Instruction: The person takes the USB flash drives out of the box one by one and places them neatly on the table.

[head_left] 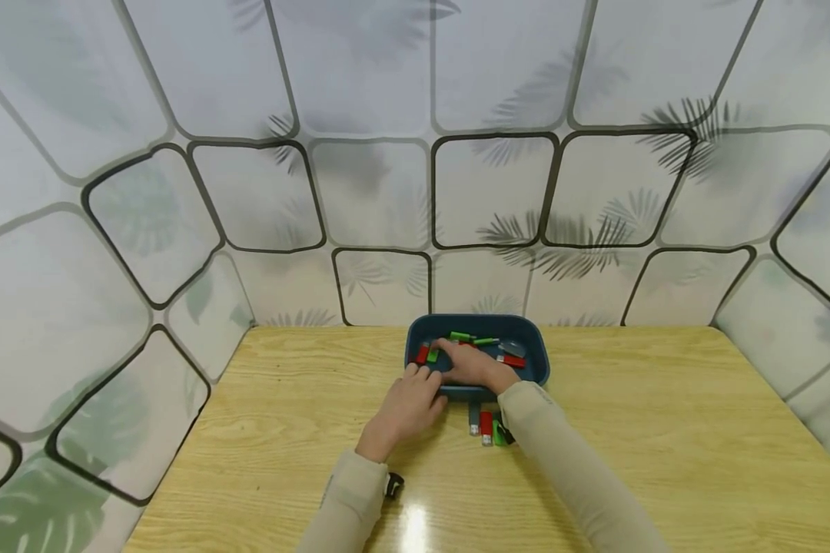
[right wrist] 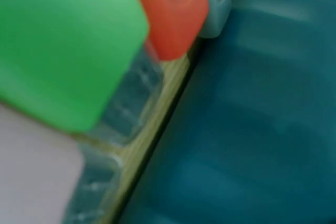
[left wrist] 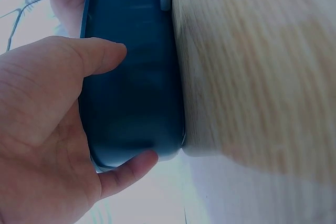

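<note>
Blue bin (left wrist: 131, 98), one: rim clamped between your left hand's (head_left: 406, 401) thumb and fingers. Red stick (head_left: 423, 353), green stick (head_left: 433, 354): inside, beside your right hand's (head_left: 470, 365) parted thumb and forefinger; picking seems in hand, next calling for a careful pinch.

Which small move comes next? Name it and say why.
Probably close the right hand on the green piece beside the red piece at the left end of the blue bin: that hand is spread close by, while the left hand holds the bin's corner.
</note>
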`<state>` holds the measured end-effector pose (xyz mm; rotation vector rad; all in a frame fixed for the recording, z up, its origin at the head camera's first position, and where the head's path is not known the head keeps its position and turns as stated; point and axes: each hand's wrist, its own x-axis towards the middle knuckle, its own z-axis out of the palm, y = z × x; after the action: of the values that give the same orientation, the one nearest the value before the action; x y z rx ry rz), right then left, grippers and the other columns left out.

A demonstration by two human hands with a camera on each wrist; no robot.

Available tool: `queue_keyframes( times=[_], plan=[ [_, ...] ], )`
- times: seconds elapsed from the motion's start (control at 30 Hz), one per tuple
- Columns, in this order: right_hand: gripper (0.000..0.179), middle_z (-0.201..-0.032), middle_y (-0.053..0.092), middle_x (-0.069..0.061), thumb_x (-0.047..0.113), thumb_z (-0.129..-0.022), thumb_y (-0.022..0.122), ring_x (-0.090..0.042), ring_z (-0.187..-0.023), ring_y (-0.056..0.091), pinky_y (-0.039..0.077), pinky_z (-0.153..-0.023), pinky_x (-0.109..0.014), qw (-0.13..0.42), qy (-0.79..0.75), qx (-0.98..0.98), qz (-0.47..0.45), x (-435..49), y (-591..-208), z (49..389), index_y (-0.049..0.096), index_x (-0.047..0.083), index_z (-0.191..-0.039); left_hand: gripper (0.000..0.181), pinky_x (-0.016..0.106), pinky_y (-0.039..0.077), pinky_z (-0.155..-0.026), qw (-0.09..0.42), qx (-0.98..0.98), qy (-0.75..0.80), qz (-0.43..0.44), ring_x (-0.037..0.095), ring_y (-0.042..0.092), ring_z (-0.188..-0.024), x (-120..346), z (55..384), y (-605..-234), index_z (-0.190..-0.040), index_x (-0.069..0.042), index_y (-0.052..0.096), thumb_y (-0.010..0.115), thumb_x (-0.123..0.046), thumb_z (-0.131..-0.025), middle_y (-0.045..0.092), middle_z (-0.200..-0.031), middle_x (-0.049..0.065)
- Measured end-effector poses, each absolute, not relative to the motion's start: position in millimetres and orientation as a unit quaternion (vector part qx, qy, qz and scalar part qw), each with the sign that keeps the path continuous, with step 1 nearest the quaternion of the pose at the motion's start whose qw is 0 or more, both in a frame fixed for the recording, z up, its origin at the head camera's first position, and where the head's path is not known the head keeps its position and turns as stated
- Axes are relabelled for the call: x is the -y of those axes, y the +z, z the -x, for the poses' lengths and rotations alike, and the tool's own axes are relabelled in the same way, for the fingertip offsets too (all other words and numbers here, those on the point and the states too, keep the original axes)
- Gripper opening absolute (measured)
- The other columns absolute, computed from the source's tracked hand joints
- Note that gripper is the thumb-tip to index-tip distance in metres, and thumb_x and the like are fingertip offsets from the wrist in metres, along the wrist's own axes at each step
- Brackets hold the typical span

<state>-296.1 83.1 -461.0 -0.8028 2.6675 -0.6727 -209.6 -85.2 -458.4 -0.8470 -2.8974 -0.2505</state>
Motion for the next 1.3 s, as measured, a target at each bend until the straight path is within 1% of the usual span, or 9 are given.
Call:
queue_keyframes(
  times=[0.27,0.43,0.63,0.77,1.0,1.1,1.2,1.23,1.3],
  plan=[
    [0.038,-0.115,0.068,-0.013,0.024,-0.094,0.07,-0.025,-0.096,0.066,0.051,-0.09,-0.044,0.13,-0.207,-0.931,0.271,-77,-459,298,0.055,0.013,-0.128,0.023,0.034,0.048,-0.07,0.053,0.956,-0.081,0.277,0.02,0.045,-0.089,86,210,-458,-0.111,-0.011,0.06,0.057,-0.031,-0.101,0.059,-0.1,0.005],
    [0.027,-0.105,0.068,-0.01,0.024,-0.095,0.068,-0.021,-0.085,0.062,0.051,-0.081,-0.04,0.127,-0.19,-0.939,0.256,-73,-463,300,0.055,0.016,-0.118,0.023,0.034,0.048,-0.069,0.057,0.955,-0.082,0.28,0.021,0.044,-0.089,85,209,-458,-0.111,-0.011,0.059,0.057,-0.031,-0.101,0.058,-0.099,0.005],
    [0.015,-0.091,0.063,-0.008,0.02,-0.098,0.062,-0.019,-0.073,0.056,0.047,-0.071,-0.038,0.13,-0.194,-0.941,0.246,-71,-463,302,0.053,0.014,-0.108,0.022,0.034,0.046,-0.066,0.057,0.955,-0.079,0.28,0.021,0.044,-0.088,86,209,-457,-0.108,-0.011,0.058,0.057,-0.032,-0.101,0.056,-0.097,0.005],
    [0.016,-0.088,0.061,-0.006,0.024,-0.099,0.061,-0.018,-0.071,0.055,0.046,-0.069,-0.036,0.135,-0.202,-0.94,0.239,-70,-461,302,0.054,0.012,-0.107,0.021,0.034,0.046,-0.066,0.056,0.955,-0.081,0.28,0.022,0.044,-0.089,86,209,-458,-0.107,-0.011,0.057,0.057,-0.031,-0.101,0.058,-0.101,0.006],
    [0.02,-0.073,0.05,-0.003,0.026,-0.1,0.06,-0.016,-0.062,0.047,0.037,-0.059,-0.03,0.136,-0.209,-0.947,0.2,-66,-461,302,0.052,0.009,-0.094,0.021,0.035,0.049,-0.068,0.058,0.955,-0.074,0.281,0.022,0.047,-0.09,85,210,-459,-0.107,-0.01,0.058,0.057,-0.031,-0.101,0.06,-0.104,0.008],
    [0.025,-0.072,0.052,-0.004,0.029,-0.098,0.062,-0.017,-0.062,0.05,0.041,-0.06,-0.032,0.128,-0.184,-0.959,0.175,-64,-460,302,0.056,0.004,-0.098,0.021,0.035,0.049,-0.068,0.056,0.955,-0.075,0.282,0.022,0.047,-0.09,85,210,-459,-0.106,-0.01,0.058,0.057,-0.031,-0.101,0.059,-0.103,0.008],
    [0.034,-0.078,0.058,-0.006,0.035,-0.097,0.063,-0.018,-0.067,0.057,0.048,-0.065,-0.037,0.126,-0.154,-0.968,0.15,-63,-460,302,0.059,0.002,-0.104,0.021,0.036,0.049,-0.069,0.054,0.956,-0.078,0.279,0.022,0.047,-0.09,85,209,-458,-0.106,-0.01,0.058,0.056,-0.031,-0.101,0.059,-0.103,0.008],
    [0.035,-0.079,0.059,-0.006,0.037,-0.097,0.062,-0.018,-0.068,0.057,0.049,-0.066,-0.037,0.126,-0.146,-0.971,0.143,-62,-460,302,0.06,0.003,-0.103,0.021,0.036,0.048,-0.069,0.054,0.956,-0.078,0.277,0.023,0.047,-0.09,85,209,-458,-0.106,-0.011,0.058,0.056,-0.031,-0.101,0.059,-0.102,0.008],
    [0.033,-0.075,0.056,-0.005,0.037,-0.098,0.061,-0.018,-0.064,0.055,0.048,-0.063,-0.037,0.133,-0.14,-0.972,0.131,-61,-459,303,0.061,0.004,-0.093,0.021,0.036,0.048,-0.069,0.051,0.957,-0.079,0.274,0.023,0.046,-0.091,86,209,-458,-0.106,-0.011,0.058,0.055,-0.031,-0.102,0.058,-0.101,0.007]
  ],
)
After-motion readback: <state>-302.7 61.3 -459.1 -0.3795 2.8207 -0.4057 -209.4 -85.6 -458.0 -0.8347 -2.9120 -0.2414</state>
